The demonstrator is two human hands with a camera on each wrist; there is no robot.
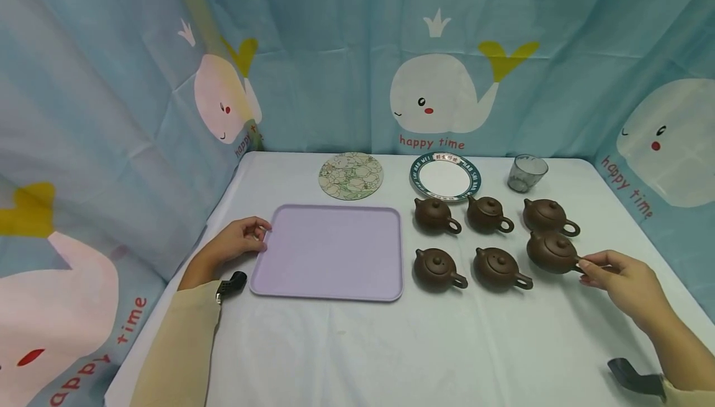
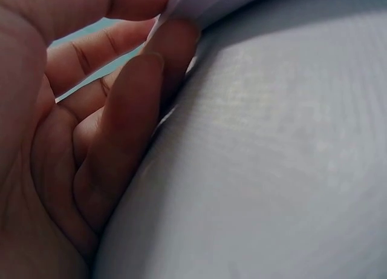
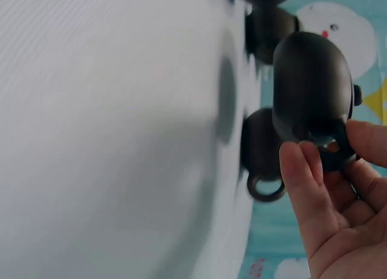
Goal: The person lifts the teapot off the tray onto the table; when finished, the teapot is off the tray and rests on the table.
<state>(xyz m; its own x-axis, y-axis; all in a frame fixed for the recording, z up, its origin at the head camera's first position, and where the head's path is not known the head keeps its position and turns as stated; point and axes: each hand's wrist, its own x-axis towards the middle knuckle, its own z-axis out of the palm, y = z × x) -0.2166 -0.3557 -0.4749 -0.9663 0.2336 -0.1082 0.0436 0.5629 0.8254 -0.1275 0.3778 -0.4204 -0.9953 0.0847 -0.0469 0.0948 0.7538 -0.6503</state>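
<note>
My right hand (image 1: 634, 286) pinches the handle of a small brown teapot (image 1: 552, 252) at the right of the table. In the right wrist view this teapot (image 3: 311, 85) hangs above the cloth, its shadow below, thumb and fingers on its handle. More matching brown teapots stand nearby: two in front (image 1: 437, 269) and several behind (image 1: 432, 215). At the left, my left hand (image 1: 237, 242) holds the left rim of a lavender tray (image 1: 329, 252), its fingers curled. The left wrist view has the fingers (image 2: 130, 109) close against the tray's edge (image 2: 211, 6).
Along the back stand a round patterned mat (image 1: 350, 175), a plate with a green rim (image 1: 445, 177) and a clear glass (image 1: 527, 173). A white cloth (image 1: 357, 351) covers the table. Blue whale-print curtains (image 1: 324, 84) hang behind and at both sides.
</note>
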